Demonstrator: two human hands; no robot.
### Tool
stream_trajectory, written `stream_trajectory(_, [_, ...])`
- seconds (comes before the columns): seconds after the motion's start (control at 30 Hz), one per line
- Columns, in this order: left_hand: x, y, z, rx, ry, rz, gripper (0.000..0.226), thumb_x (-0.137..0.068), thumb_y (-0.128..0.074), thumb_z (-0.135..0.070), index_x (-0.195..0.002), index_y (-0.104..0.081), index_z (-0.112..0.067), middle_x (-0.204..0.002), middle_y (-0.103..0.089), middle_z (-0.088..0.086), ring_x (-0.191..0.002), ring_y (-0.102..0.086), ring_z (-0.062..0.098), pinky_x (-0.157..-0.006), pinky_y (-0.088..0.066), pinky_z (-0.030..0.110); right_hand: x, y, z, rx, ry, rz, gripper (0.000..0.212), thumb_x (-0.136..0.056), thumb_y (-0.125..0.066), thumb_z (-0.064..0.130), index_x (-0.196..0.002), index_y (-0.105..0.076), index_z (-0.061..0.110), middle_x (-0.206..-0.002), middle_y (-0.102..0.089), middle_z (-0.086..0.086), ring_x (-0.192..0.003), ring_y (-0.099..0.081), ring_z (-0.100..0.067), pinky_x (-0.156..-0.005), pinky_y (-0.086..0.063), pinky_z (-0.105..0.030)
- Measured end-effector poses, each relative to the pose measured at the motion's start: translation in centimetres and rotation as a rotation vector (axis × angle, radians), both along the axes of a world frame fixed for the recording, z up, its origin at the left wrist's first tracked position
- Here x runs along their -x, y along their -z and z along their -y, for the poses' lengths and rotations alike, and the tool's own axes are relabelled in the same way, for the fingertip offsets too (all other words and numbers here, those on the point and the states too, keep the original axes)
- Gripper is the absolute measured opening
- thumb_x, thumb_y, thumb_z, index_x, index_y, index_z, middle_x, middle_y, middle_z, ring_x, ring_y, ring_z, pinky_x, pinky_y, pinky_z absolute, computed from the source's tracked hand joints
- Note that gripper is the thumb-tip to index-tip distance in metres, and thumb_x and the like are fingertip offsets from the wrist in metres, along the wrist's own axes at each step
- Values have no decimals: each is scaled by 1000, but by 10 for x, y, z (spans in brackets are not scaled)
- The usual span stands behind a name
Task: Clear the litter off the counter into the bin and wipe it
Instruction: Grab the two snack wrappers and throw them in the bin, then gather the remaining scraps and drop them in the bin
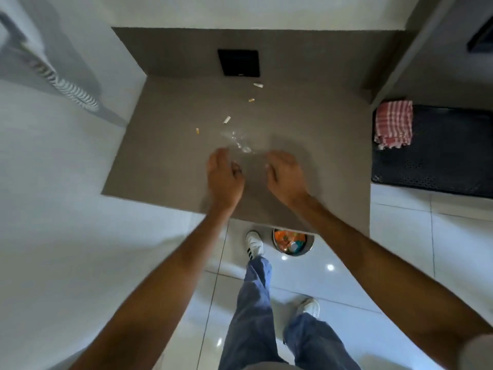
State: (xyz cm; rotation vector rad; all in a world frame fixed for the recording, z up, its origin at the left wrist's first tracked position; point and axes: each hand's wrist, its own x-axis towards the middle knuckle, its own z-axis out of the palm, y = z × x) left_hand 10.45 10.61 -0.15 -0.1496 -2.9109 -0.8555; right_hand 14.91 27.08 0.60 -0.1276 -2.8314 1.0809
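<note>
A grey-brown counter (165, 166) carries several cigarette butts, among them one near the back (258, 85), one in the middle (226, 119) and one at the left (197, 131). A crumpled clear plastic wrapper (240, 142) lies just beyond my fingers. My left hand (224, 177) and my right hand (285, 177) hover side by side over the counter's front, fingers apart, holding nothing. A round metal bin (308, 248) with colourful litter inside stands on the floor, half under the counter's front edge.
A black square object (238, 62) lies at the back of the counter. A red-and-white checked cloth (393, 125) rests on a black perforated mat (448, 156) to the right. White walls flank the counter; glossy white floor tiles lie below, with my legs and shoes.
</note>
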Motion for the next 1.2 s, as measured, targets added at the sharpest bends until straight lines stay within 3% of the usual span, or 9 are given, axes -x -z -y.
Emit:
stream_trajectory(0.1, [89,14,18,161,-16,183,70,-95,-44,0,-163,-26,1,-170,-22,28,-160,-18,44,-132,-16,41,109,9,-1,-81,-57,143,42,-94,-55,4,-135,-63,2,-139,-63,-20,-132,-55,-37,-116,-39,-35])
stream_trajectory(0.2, [152,40,37,306,30,231,81,-95,-41,7,-168,-8,-7,-173,2,30,-163,-1,46,-133,-8,43,193,27,4,-139,-98,213,55,-98,-49,4,-153,-42,-1,-159,-41,-20,-149,-38,-36,-125,-30,-36])
stream_trajectory(0.3, [176,52,48,335,9,280,57,-105,-37,0,-161,-36,-9,-167,-29,30,-155,-33,45,-126,-31,46,245,43,6,-231,-137,261,54,-102,-44,2,-156,-40,7,-166,-32,-14,-155,-30,-34,-127,-29,-43])
stream_trajectory(0.43, [187,42,58,224,-90,194,36,-91,-53,-2,-116,-77,-13,-119,-78,16,-112,-72,40,-96,-56,43,285,51,-4,-337,-75,287,38,-93,-50,3,-125,-70,8,-136,-64,-16,-127,-62,-32,-105,-51,-34])
stream_trajectory(0.57, [201,34,57,52,-56,197,34,-73,-58,3,-95,-81,-9,-94,-81,14,-92,-77,36,-82,-58,38,291,47,-11,-294,26,183,23,-82,-57,-2,-97,-74,3,-110,-68,-22,-101,-65,-33,-81,-49,-33])
stream_trajectory(0.67, [211,30,37,-132,3,139,42,-71,-60,7,-101,-83,-11,-99,-82,9,-91,-77,26,-87,-54,26,295,51,-18,-189,177,51,18,-76,-54,-11,-82,-71,-6,-93,-68,-26,-81,-65,-33,-67,-48,-33])
stream_trajectory(0.83, [228,33,6,-225,117,270,40,-82,-59,7,-110,-82,-9,-109,-81,9,-97,-77,23,-97,-59,27,306,47,-19,-278,124,183,26,-93,-48,-4,-107,-70,-6,-116,-66,-28,-106,-65,-41,-89,-52,-41])
stream_trajectory(1.0, [226,31,0,-91,125,399,28,-89,-61,5,-107,-81,-2,-108,-81,19,-101,-79,32,-94,-62,41,303,36,-29,-368,135,280,28,-91,-48,-4,-100,-75,-3,-108,-75,-22,-100,-71,-35,-84,-53,-36])
stream_trajectory(1.2, [220,21,-6,79,112,381,31,-83,-64,1,-102,-84,-14,-105,-83,12,-104,-78,30,-96,-62,37,277,28,-37,-290,184,362,23,-85,-63,7,-103,-77,2,-111,-76,-19,-106,-71,-36,-85,-55,-31])
